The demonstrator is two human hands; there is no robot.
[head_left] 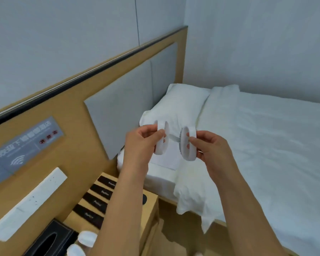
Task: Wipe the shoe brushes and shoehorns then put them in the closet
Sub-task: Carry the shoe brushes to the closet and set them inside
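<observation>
From where the head camera looks, both hands are up in front of the pillow (175, 106), at the head end of the bed (266, 135). The left hand (142, 140) has its fingers and thumb curled round a white oval shoe brush (162, 138), pinching it by the rim. The right hand (206, 146) pinches a second white brush (188, 145) the same way. Neither hand has a free finger to spare.

The two brushes stand on edge, their long axes roughly upright, flat faces turned toward each other with a small gap between. They are near but not touching. Something thin and pale seems to run across that gap; it is too blurred to name. I can't see a cloth in either hand, so I'd guess the wiping is either not begun or being done brush against brush.

Each brush lies straight in its own hand, so the next move turns on which hand lets go first; both are equally placed.

Below the pillow and toward the viewer sits the wooden bedside table (151, 206), with four dark long pieces (98, 198) laid side by side on top, possibly the shoehorns. Nearer still, a black tissue box (50, 241) has its slot open, and two more white rounded things (87, 238) lie just beside it. No closet is in view.
</observation>
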